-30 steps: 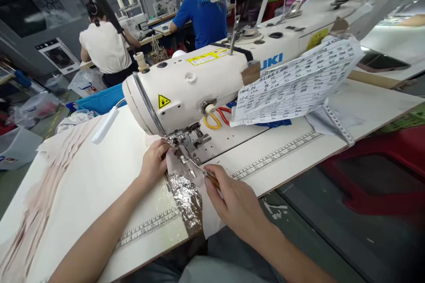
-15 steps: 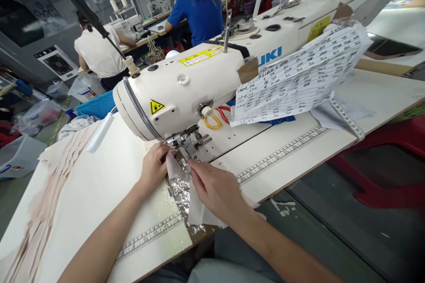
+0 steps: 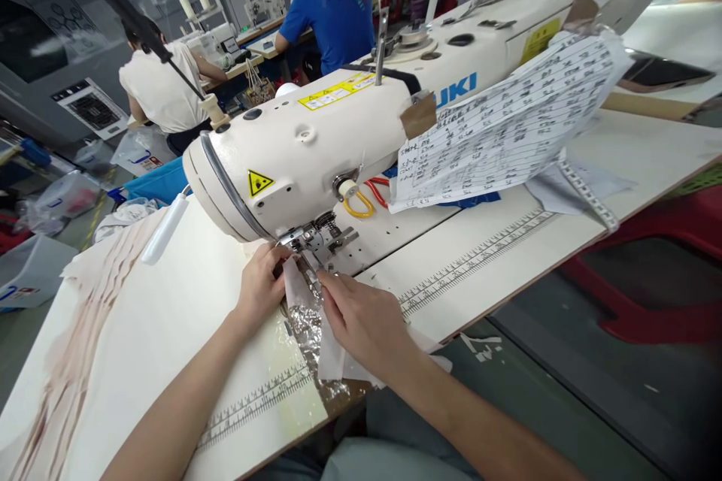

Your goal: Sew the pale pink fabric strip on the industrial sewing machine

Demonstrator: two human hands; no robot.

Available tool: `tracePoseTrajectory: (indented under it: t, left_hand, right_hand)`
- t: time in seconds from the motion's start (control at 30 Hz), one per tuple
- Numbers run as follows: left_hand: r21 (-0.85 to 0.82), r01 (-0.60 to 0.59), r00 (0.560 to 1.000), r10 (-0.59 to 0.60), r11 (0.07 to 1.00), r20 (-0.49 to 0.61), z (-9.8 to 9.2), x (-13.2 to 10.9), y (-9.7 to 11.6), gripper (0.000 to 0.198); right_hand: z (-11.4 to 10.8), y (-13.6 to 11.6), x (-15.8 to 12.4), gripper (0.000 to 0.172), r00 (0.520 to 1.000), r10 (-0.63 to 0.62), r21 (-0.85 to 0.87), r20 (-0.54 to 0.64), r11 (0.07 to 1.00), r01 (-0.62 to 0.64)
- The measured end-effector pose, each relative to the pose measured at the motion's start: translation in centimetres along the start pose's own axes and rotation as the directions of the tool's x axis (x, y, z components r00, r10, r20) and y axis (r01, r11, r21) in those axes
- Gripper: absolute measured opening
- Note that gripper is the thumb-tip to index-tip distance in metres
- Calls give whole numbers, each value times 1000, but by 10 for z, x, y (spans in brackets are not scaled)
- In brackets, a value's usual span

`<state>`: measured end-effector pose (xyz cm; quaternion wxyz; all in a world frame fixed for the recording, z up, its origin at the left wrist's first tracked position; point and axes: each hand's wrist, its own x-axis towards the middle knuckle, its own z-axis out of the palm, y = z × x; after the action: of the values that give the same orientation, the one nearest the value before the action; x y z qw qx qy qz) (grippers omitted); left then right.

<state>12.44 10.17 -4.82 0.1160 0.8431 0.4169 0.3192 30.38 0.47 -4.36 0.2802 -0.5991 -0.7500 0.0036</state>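
Observation:
A white Juki sewing machine [image 3: 316,150] stands on the pale table [image 3: 169,316]. A small white fabric piece [image 3: 330,361] runs from the presser foot [image 3: 307,244] toward me, over a shiny silver foil patch [image 3: 301,319]. My left hand [image 3: 262,282] is curled at the left of the foot, fingertips gripping the fabric's edge. My right hand [image 3: 364,319] lies on the fabric from the right, fingertips pinched together just in front of the foot. The needle itself is hidden.
A printed paper sheet [image 3: 496,135] is taped to the machine arm. Yellow and red scissor handles [image 3: 361,203] lie behind the foot. Pink fabric [image 3: 90,301] lies at the table's left. Two people [image 3: 163,90] [image 3: 332,15] sit at far machines. A red stool [image 3: 648,293] stands at right.
My right hand moved up and left from the table's near edge to the presser foot. The thin tool it held a second ago no longer shows. The left hand stayed put.

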Motion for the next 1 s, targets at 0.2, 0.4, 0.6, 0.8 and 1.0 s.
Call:
tracePoseTrajectory:
  t: [0.2, 0.4, 0.6, 0.8, 1.0]
  left_hand:
    - [6, 2, 1000, -2, 1000, 18, -1, 1, 0, 9]
    - [7, 24, 1000, -24, 1000, 7, 1, 3, -2, 9]
    - [-73, 46, 998, -49, 996, -28, 0, 3, -1, 11]
    - [32, -108, 992, 109, 994, -59, -2, 3, -1, 7]
    - [204, -379, 924, 382, 903, 25, -6, 5, 3, 14]
  right_hand:
    - [0, -1, 3, 27, 1000, 18, -31, 25, 999, -17]
    - [0, -2, 1, 29, 998, 17, -27, 54, 1000, -16]
    - [-5, -4, 3, 31, 992, 44, -52, 121, 998, -38]
    - [-8, -9, 6, 31, 985, 74, -113, 159, 992, -57]
    - [-3, -10, 5, 29, 992, 58, -139, 113, 989, -42]
